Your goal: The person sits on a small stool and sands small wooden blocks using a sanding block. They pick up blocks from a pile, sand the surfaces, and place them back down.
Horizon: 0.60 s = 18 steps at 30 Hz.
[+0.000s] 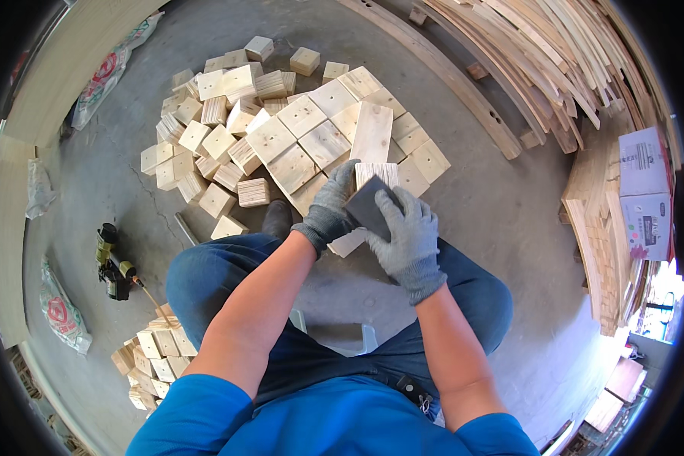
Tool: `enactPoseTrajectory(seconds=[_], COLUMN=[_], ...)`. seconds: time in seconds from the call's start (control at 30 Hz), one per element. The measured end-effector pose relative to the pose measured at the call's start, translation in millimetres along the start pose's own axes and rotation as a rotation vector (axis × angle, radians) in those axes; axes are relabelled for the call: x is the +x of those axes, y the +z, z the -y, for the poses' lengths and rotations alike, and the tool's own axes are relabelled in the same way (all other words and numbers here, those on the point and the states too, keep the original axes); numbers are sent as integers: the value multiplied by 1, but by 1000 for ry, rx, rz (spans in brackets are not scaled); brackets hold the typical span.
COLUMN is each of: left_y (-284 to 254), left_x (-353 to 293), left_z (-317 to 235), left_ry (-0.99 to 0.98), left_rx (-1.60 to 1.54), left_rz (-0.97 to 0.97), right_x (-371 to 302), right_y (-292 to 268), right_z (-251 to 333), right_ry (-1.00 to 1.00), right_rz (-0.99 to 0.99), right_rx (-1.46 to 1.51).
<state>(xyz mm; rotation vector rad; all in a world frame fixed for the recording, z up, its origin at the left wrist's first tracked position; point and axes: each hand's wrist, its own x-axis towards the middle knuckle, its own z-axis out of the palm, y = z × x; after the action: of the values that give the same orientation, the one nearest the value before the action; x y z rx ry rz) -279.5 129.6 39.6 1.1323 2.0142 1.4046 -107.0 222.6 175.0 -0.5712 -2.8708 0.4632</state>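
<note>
My left hand (330, 205), in a grey work glove, is closed on the left side of a wooden block (377, 173) with ridged, layered grain. My gloved right hand (409, 242) grips a flat dark grey square pad (368, 207), which looks like a sanding pad. The pad lies over the near side of the block and hides part of it. Just beyond stands a longer pale wood piece (373, 131), on top of several square blocks (324, 143) laid close together in rows.
Loose wooden blocks (219, 141) are heaped left of the rows, and more blocks (158, 351) sit by my left leg. A nail gun with a hose (114, 262) lies on the floor at left. Long boards (509, 61) and a white box (646, 194) are at right.
</note>
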Motion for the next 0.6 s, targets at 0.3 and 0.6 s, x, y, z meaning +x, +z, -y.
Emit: enactPoseTrajectory(seconds=[0.3,0.6], left_y=[-11,-3], left_x=[0,-6], left_z=[-23,-15], left_ry=[-64,-30], left_rx=[1,-19], left_rz=[42,-28], right_x=[113,14], right_y=[5,3], right_z=[-20,-5], right_ry=[180,113], right_rz=[-27,-76], right_rx=[-72,-34])
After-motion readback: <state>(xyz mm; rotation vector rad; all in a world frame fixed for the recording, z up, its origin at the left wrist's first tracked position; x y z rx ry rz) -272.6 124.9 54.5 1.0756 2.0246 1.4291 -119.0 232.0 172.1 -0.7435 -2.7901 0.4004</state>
